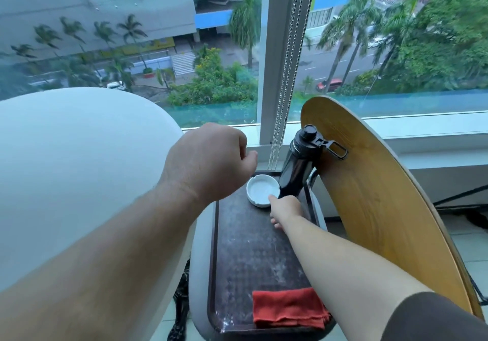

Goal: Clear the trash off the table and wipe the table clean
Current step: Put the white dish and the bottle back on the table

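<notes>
Bottle (295, 171), ashtray (261, 189) at tbl (250, 248) far end

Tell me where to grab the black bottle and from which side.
Probably its smooth middle, from the near side. The black bottle stands upright at the table's far end, with the white ashtray close on its left and the wooden chair back on its right, so a wrap from the front looks least crowded.

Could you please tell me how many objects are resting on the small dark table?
3: a white ashtray at the far end, a black bottle just to its right, and a red cloth at the near edge. The right forearm may hide something small.
</notes>
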